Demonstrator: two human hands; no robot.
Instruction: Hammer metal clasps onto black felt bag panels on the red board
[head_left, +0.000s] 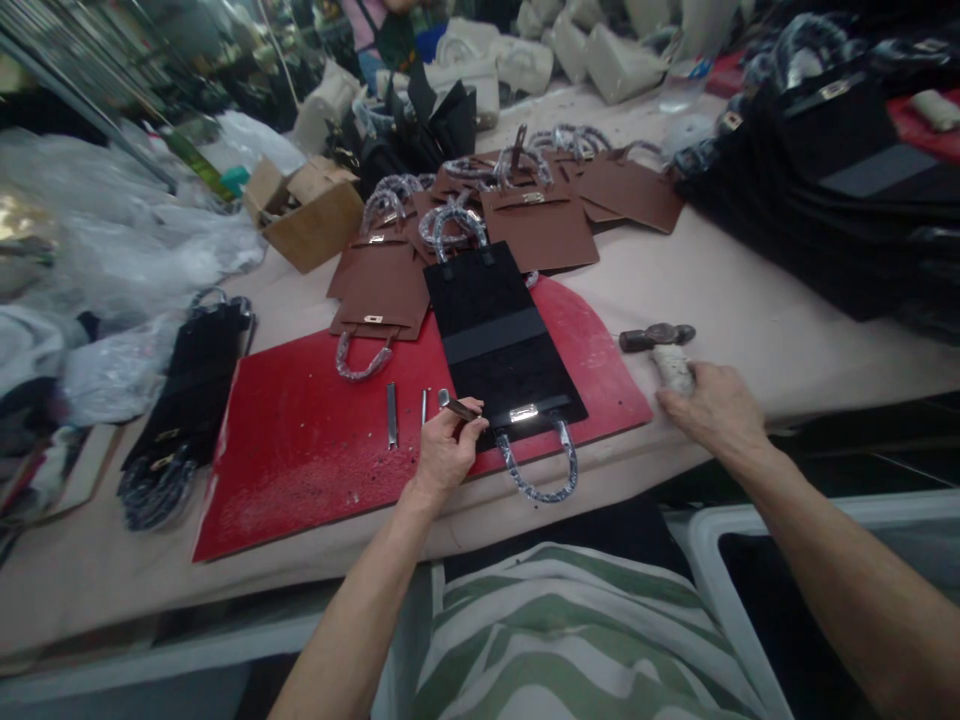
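Observation:
A black bag panel (499, 300) with wrapped handles at both ends and a metal clasp (523, 412) lies on a red board (300, 440). My left hand (450, 445) is closed on a short metal tool (459, 406) at the panel's lower left corner. Over the table to the right of the board, my right hand (716, 405) grips the pale wrapped handle of a hammer (658, 337), whose head points away from me. Two slim metal tools, one of them a flat bar (391, 415), rest on the board left of the panel.
Brown bag panels (540, 225) with wrapped handles are piled behind the board. Black panels are stacked at the right (847, 190) and left (187, 370). A cardboard box (315, 220) and plastic wrap stand back left. A person (375, 35) is partly visible behind.

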